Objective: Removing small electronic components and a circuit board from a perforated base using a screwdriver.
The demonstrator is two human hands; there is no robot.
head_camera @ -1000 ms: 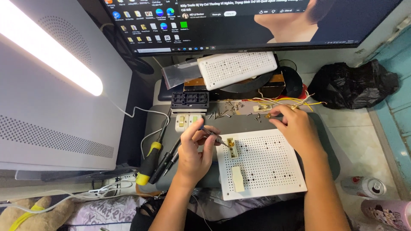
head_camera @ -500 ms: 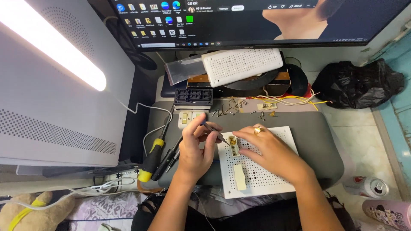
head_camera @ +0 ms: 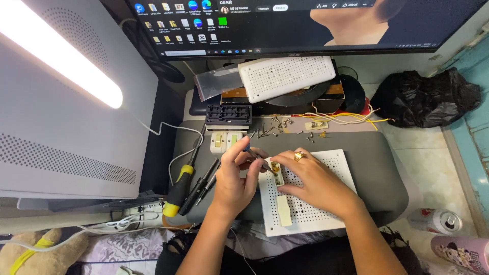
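Holding slim tool (head_camera: 257,157) slanting down-right, toward brass part (head_camera: 275,167)

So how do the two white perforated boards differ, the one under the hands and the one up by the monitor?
The near perforated board lies flat on the grey mat with small parts on it, under the left hand and right hand. The far perforated board is tilted on clutter, bare and untouched. Both are white, rectangular and hole-gridded.
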